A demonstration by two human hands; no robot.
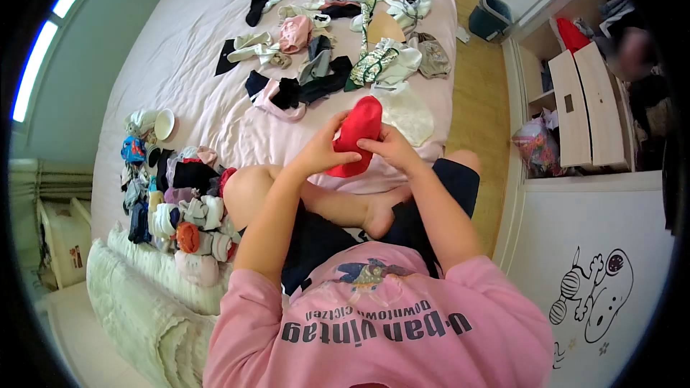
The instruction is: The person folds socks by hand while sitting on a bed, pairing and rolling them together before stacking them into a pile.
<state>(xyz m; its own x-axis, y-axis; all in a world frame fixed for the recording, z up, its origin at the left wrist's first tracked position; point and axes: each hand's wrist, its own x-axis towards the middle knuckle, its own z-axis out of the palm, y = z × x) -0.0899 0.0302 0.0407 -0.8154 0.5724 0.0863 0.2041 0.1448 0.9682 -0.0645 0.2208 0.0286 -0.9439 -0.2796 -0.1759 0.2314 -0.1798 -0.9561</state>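
A bright red sock point(359, 123), bunched or folded lengthwise, is held up in front of my crossed legs. My left hand point(322, 149) wraps its left side, the thumb lying across the lower part. From the right, my right hand point(392, 147) pinches the same sock between thumb and fingers. Just beyond it on the bed lie a white lacy cloth piece point(404, 111), a pink and black sock bundle point(279, 100) and a dark sock point(327, 82).
Loose socks and a pink cloth point(295, 34) spread over the bed point(194, 50). Rolled socks, including an orange roll point(188, 237), sit in rows at left beside a cream bowl point(164, 123). A bin point(490, 16) and an open wardrobe with drawers point(575, 111) are at right.
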